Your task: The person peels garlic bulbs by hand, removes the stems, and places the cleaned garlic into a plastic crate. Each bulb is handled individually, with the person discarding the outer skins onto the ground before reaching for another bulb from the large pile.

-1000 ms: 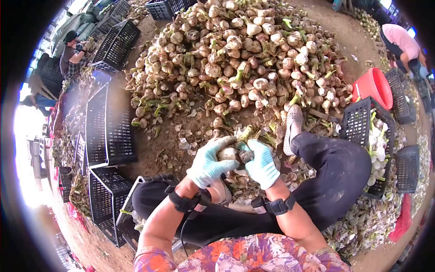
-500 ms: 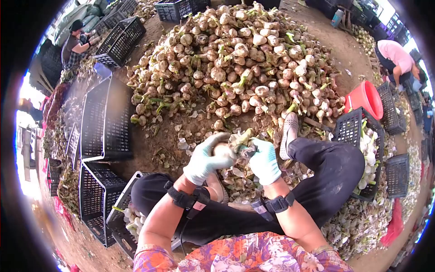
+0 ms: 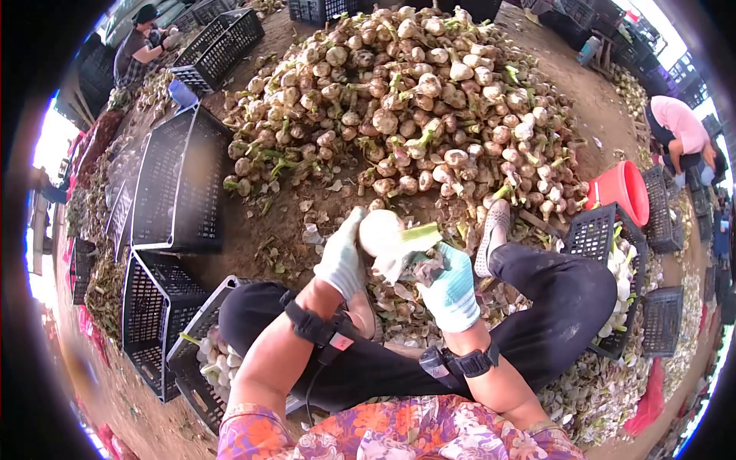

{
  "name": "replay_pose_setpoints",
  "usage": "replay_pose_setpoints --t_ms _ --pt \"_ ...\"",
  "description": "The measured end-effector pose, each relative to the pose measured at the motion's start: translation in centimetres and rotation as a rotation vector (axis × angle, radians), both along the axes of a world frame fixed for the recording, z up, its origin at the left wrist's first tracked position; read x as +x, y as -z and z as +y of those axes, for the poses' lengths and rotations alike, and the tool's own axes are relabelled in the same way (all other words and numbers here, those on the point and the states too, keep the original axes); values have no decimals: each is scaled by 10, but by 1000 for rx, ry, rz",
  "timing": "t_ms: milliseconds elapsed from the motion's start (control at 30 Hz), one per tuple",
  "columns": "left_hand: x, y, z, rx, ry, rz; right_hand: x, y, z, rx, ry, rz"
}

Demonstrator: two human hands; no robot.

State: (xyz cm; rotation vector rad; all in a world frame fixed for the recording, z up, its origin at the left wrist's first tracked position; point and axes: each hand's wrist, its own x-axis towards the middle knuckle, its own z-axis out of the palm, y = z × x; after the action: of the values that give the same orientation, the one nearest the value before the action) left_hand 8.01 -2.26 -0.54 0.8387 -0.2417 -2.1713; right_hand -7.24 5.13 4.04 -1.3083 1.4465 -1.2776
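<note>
A pale garlic bulb with a thick green stem is held up over the ground between my two gloved hands. My left hand presses its nearly straight fingers along the bulb's left side. On the other side, my right hand is closed just under the stem, its grey, dirty fingertips at the loose skin. Papery skin hangs below the bulb. What lies inside the right fingers is partly hidden.
A big heap of unpeeled garlic rises in front. Black crates stand at left; another crate with whitish bulbs is at right, beside a red bucket. Two people work farther off. Peelings cover the ground.
The bulb has turned, showing its white side and its stem pointing right. My left fingers have straightened from their curl around it. My right hand has moved slightly down.
</note>
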Motion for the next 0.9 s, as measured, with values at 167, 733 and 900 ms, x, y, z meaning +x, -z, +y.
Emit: replay_pose_setpoints --t_ms 167,733,900 --pt "-11 -22 8 -203 -133 -157 -6 17 -2 40 -45 -126" --pt "-3 -32 9 -530 574 -310 -54 55 -9 -172 -468 66" --pt "1 -13 9 -428 305 -373 -39 59 0 338 -148 -539"
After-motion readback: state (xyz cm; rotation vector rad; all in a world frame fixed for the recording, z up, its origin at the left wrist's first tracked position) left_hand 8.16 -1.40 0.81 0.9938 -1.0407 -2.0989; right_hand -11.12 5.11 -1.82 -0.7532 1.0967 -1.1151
